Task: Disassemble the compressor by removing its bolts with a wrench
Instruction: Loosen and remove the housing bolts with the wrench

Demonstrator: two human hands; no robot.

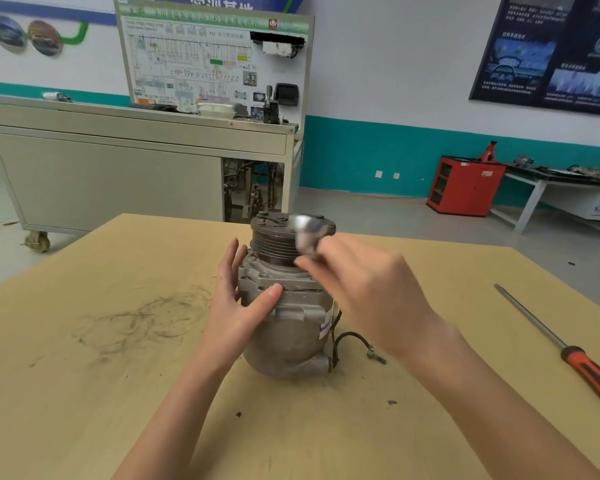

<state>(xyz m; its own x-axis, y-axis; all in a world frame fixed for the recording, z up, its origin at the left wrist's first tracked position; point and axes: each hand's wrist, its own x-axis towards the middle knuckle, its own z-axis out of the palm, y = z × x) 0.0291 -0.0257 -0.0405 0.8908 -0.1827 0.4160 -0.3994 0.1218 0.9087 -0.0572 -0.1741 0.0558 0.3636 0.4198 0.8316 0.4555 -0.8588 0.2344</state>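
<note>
A grey metal compressor (284, 327) stands upright on the wooden table (84, 393), its grooved pulley (274, 242) on top. My left hand (238, 303) rests against the compressor's left side, fingers straight, thumb pressed on the front flange. My right hand (364, 292) holds a shiny metal wrench (307, 233), motion-blurred, over the right side of the pulley. A black wire with a small connector (374, 355) hangs from the compressor's lower right.
A long screwdriver (568, 351) with a red and black handle lies on the table at the right. Dark smudges (142, 320) mark the table left of the compressor. Beyond the table stand a training bench (118, 168) and a red cabinet (465, 185).
</note>
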